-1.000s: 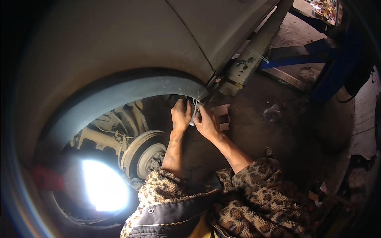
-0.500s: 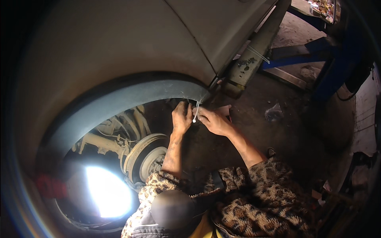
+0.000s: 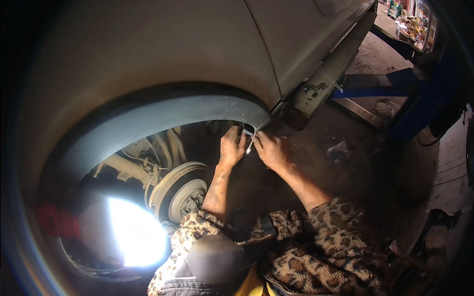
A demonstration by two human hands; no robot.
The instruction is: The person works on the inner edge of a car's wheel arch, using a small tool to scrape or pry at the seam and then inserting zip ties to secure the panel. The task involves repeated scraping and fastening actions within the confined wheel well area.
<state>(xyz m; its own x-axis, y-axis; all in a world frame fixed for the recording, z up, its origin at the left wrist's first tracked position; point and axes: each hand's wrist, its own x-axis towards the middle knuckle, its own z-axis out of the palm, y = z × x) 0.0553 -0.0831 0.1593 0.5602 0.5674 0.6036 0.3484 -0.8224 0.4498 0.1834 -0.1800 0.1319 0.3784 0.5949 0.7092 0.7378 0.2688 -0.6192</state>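
A white cable tie (image 3: pixel 251 142) hangs at the front lower end of the grey wheel arch trim (image 3: pixel 173 111), with its strands crossing between my hands. On its left, my left hand (image 3: pixel 232 146) is closed, its fingertips pinching by the tie and the trim's edge. From the right, my right hand (image 3: pixel 271 150) closes thumb and fingers on the tie. The fingertips partly hide the exact grip and whatever lies behind the trim's edge.
Below the arch sit the bare brake disc and hub (image 3: pixel 186 198) and an axle arm (image 3: pixel 126 168). A bright lamp (image 3: pixel 137 232) glares at lower left. More pale ties lie on the sill (image 3: pixel 308 93). A blue lift arm (image 3: pixel 377 92) stands at right.
The view has shifted slightly. The tie's strands now cross between my hands, where a single strand hung before. My right hand has turned, its fingers pointing more upward at the tie.
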